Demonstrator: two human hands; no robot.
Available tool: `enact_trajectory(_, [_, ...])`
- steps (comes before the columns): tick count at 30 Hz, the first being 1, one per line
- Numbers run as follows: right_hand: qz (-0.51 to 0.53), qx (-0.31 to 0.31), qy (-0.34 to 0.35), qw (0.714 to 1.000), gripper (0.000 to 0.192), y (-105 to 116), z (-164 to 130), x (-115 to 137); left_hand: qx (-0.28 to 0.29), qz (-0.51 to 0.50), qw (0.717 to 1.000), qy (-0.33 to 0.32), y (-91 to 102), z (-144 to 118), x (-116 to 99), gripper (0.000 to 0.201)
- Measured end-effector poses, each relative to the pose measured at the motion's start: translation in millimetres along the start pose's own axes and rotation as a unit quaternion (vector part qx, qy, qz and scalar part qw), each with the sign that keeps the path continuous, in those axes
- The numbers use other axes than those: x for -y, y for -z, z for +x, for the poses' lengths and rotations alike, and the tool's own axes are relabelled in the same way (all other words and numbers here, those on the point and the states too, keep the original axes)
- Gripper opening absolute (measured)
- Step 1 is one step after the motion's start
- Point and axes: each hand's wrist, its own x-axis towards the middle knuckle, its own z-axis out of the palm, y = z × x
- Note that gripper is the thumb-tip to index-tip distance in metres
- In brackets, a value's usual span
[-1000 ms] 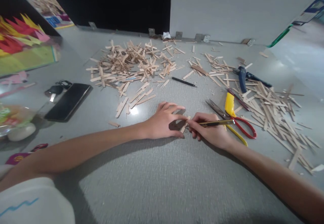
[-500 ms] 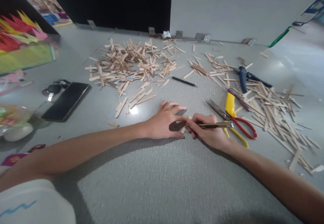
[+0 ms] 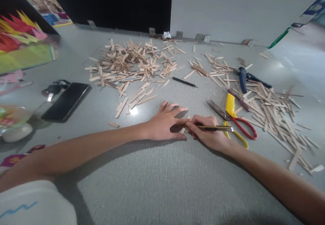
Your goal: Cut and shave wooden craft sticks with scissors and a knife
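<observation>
One wooden stick [image 3: 183,129] flat on grey table [image 3: 162,184], between both hands, mostly hidden; long axis cannot tell. Left hand [image 3: 165,124] presses it down, fingers spread. Right hand [image 3: 209,133] closed around craft knife [image 3: 215,128]; knife lies left-right, tip at stick. Scissors [image 3: 235,123] just beyond; stick piles [image 3: 132,62] farther back.

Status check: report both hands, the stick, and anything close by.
Left hand pinning stick flat. Right hand gripping craft knife at it. Scissors beside right hand.
</observation>
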Motion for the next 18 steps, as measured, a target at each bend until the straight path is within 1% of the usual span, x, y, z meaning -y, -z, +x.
enact_trajectory(6, [0.018,0.002,-0.011,1.000,0.041,0.2,0.2,-2.1,0.017,0.009,1.000,0.007,1.4,0.6,-1.3,0.054])
enact_trajectory(12, [0.028,0.003,-0.008,1.000,0.042,-0.4,0.6,-3.1,0.006,-0.009,1.000,0.000,1.6,0.0,-0.1,0.055])
enact_trajectory(18, [0.040,-0.003,-0.017,0.999,0.042,-0.6,0.4,-0.5,0.017,0.003,1.000,0.003,1.5,0.6,0.4,0.054])
